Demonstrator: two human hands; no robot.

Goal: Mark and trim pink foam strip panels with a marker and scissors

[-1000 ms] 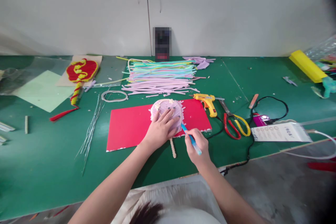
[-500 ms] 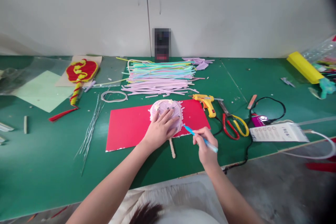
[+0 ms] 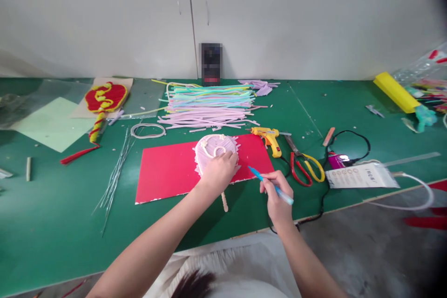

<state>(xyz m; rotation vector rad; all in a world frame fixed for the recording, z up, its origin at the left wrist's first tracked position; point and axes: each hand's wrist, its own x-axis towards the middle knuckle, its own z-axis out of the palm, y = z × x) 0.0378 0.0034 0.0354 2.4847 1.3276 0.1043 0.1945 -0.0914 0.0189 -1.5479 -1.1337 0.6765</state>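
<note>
A pale lilac round fan (image 3: 206, 149), made of pipe cleaners with a cream curl on its face and ragged strip ends round its edge, lies on a red sheet (image 3: 164, 167). Its stick handle (image 3: 224, 202) points toward me. My left hand (image 3: 221, 170) is closed at the fan's right edge, its fingers bent over the rim; the fingertips are partly hidden. In my right hand (image 3: 280, 195) is a blue pen (image 3: 258, 174), gripped like a writing tool. The pen's tip hovers just right of the fan, apart from it, over the red sheet.
Pastel pipe cleaners (image 3: 209, 104) lie bundled behind the sheet. To the right are a yellow glue gun (image 3: 268, 137), scissors (image 3: 307, 165) and a power strip (image 3: 363, 176) with cords. A red and yellow fan (image 3: 106, 98) and thin wires (image 3: 117, 172) are at left.
My left hand has gone from lying flat with spread fingers on the fan to closing at its right edge. The pen tip has moved slightly away from the fan.
</note>
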